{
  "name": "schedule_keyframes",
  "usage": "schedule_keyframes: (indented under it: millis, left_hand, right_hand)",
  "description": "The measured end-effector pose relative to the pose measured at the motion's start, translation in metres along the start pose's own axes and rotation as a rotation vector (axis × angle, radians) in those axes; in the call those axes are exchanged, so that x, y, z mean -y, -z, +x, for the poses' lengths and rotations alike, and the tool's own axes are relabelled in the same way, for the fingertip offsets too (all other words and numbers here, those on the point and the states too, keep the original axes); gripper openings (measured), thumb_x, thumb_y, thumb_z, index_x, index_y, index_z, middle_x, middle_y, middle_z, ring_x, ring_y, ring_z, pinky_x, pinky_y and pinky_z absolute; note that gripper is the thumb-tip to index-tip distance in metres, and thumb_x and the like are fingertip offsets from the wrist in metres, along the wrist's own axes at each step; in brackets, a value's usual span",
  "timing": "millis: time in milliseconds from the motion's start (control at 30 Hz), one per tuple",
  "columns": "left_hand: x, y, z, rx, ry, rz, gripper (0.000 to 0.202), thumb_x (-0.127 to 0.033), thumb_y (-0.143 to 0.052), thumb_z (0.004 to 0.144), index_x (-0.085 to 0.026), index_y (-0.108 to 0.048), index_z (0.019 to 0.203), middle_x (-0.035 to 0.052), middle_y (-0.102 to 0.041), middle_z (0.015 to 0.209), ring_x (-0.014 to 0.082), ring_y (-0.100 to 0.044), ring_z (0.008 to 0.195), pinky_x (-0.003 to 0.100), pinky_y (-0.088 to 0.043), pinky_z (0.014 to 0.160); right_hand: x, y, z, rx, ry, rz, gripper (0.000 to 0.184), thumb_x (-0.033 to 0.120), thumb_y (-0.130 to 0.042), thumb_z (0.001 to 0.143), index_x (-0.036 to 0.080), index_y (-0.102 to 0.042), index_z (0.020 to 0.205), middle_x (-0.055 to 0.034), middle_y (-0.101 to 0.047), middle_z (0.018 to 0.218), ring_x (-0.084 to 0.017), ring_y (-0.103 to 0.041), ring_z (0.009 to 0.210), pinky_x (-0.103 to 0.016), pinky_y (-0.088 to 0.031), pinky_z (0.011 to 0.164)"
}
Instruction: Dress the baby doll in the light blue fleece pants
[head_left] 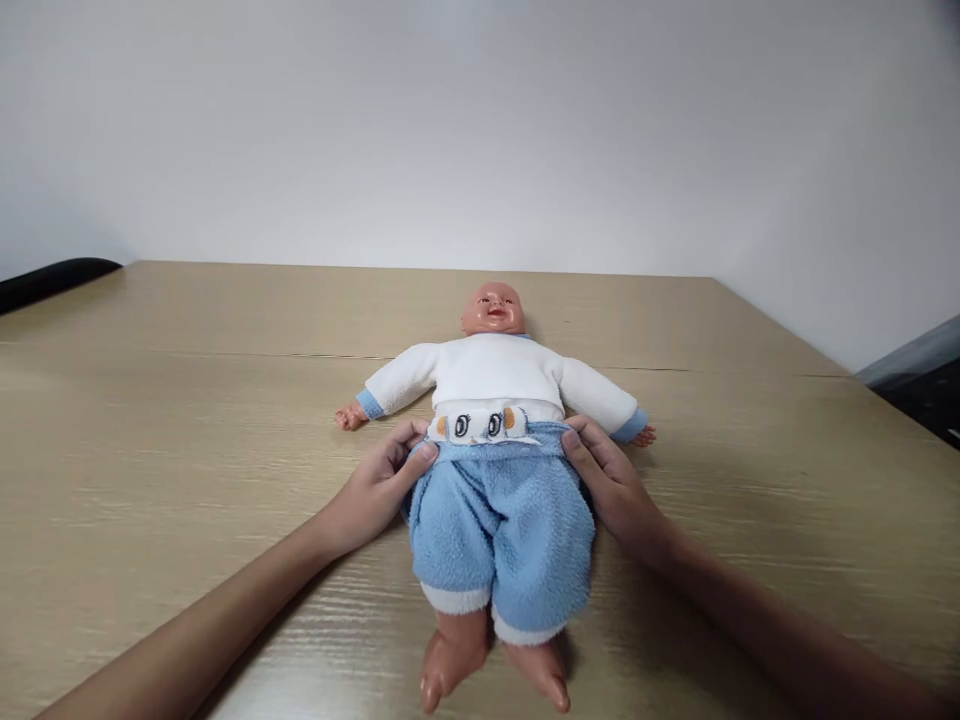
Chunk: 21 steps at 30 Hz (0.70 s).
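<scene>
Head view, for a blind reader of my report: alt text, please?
A left hand and right hand grip the waistband of the blue pants on a doll, one at each side. The doll lies face up on a wood-grained table, arms spread, feet toward the camera, in a white top.

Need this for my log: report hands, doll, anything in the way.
Left hand, right hand gripping top of blue pants, one each side. Doll face-up on table, feet at near end. Nothing seen blocking either hand.
</scene>
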<state>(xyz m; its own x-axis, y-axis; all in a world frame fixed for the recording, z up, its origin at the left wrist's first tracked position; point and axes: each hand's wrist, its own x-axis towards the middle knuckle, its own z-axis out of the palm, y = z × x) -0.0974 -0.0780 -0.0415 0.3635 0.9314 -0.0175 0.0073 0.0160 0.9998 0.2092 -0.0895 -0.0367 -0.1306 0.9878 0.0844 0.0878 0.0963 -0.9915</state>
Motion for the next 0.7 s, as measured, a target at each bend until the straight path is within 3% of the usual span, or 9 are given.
schedule_keyframes:
  millis: [167,267,367,533,700]
  left_hand:
    - [-0.005,0.005,0.002,0.048,0.023,0.027,0.043,-0.062,-0.065,0.105,-0.02,-0.064,0.113,0.0036,-0.068,0.102,0.0213,-0.065,0.098,0.036,-0.053,0.097]
    - [-0.013,0.01,-0.002,0.196,0.022,0.006,0.051,-0.054,-0.084,0.093,-0.021,-0.064,0.126,0.0077,-0.07,0.122,0.0271,-0.065,0.121,0.042,-0.05,0.111]
    - [-0.018,0.014,-0.006,0.301,0.013,-0.031,0.064,-0.039,-0.095,0.084,-0.024,-0.062,0.136,0.008,-0.066,0.137,0.0281,-0.061,0.133,0.042,-0.048,0.117]
    - [-0.009,0.02,-0.005,0.251,0.046,-0.056,0.032,-0.039,-0.077,0.102,-0.024,-0.065,0.128,0.0054,-0.071,0.125,0.0216,-0.065,0.118,0.033,-0.052,0.104]
    - [0.002,0.025,0.002,0.211,0.038,-0.136,0.031,-0.04,-0.07,0.107,-0.027,-0.066,0.135,0.0048,-0.074,0.123,0.0185,-0.068,0.107,0.028,-0.053,0.094]
  right_hand:
    - [0.002,0.0,0.001,0.008,-0.015,-0.012,0.041,0.066,-0.06,0.108,0.026,-0.062,0.099,0.0019,-0.05,0.09,-0.02,-0.046,0.086,-0.031,-0.042,0.081]
    - [0.004,0.001,-0.001,0.049,-0.072,0.043,0.037,0.062,-0.062,0.108,0.026,-0.061,0.101,0.0024,-0.048,0.091,-0.019,-0.044,0.087,-0.031,-0.04,0.082]
    - [0.004,0.002,-0.007,0.102,-0.177,0.198,0.029,0.057,-0.066,0.108,0.028,-0.061,0.11,0.0032,-0.049,0.093,-0.018,-0.044,0.087,-0.03,-0.04,0.08]
    - [0.0,0.007,-0.011,0.196,-0.209,0.317,0.027,0.053,-0.07,0.107,0.03,-0.06,0.116,0.0026,-0.051,0.098,-0.018,-0.047,0.09,-0.03,-0.04,0.082]
    - [-0.002,0.018,-0.004,0.304,-0.08,0.144,0.032,0.053,-0.076,0.103,0.03,-0.057,0.114,0.0032,-0.047,0.093,-0.016,-0.042,0.082,-0.03,-0.037,0.073]
